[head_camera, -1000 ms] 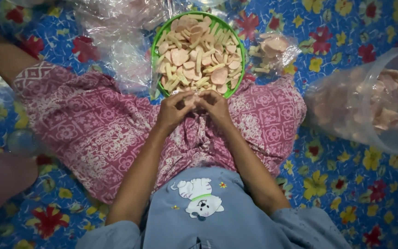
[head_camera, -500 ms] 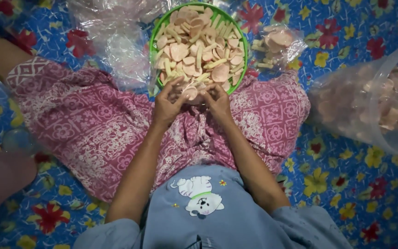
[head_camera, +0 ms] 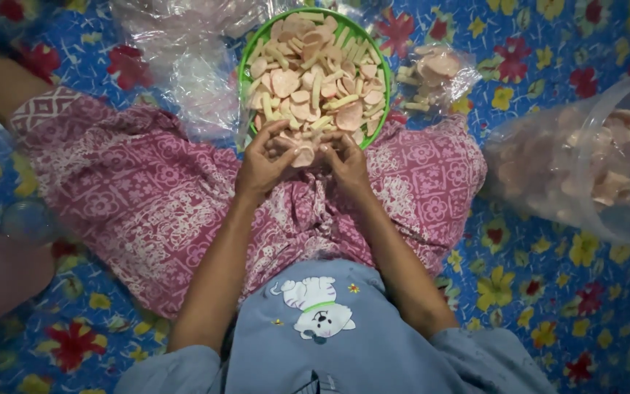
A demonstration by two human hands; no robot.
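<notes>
I sit on the floor with a green bowl of pale pink and cream crackers in front of my lap. My left hand and my right hand meet at the bowl's near rim. Together they hold a round pink cracker between the fingertips. My legs are covered by a pink patterned cloth.
Crumpled clear plastic bags lie left of the bowl. A small bag of crackers rests to its right. A large clear plastic container with pink crackers stands at the far right. Blue floral mat covers the floor.
Both hands have moved forward from my lap to the bowl's near rim and now hold a round cracker between them.
</notes>
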